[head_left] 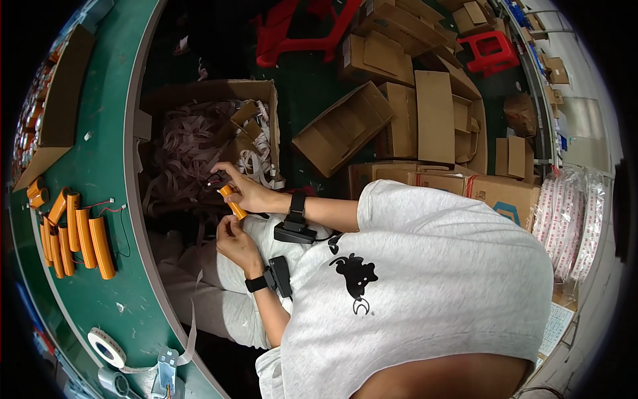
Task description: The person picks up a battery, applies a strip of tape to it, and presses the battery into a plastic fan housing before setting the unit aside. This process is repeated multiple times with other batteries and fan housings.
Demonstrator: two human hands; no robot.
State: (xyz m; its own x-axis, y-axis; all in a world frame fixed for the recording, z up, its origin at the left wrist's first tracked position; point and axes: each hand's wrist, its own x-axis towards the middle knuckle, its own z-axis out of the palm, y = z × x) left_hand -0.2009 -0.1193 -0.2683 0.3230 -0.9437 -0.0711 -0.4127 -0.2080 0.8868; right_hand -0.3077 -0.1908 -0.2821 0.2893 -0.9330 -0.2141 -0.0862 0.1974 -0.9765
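Note:
My right hand (249,191) is closed round a slim orange cylindrical battery pack (236,210), held tilted above my lap. Thin dark wires and a small white connector (214,182) show beside its upper end, near my right fingertips. Just below the pack's lower end is my left hand (239,247), its thumb and fingers pinched together. Whether they touch the pack or hold something small, I cannot make out. On the green bench to the left lie several similar orange battery packs (85,238), some trailing red and black wires with white connectors.
A tape roll (106,347) and a blue-grey dispenser (167,366) sit on the bench. Beyond my hands stands a carton (274,120) full of pale strips. Brown cardboard boxes (342,130), red stools (492,52) and plastic-wrapped rolls (565,226) surround me.

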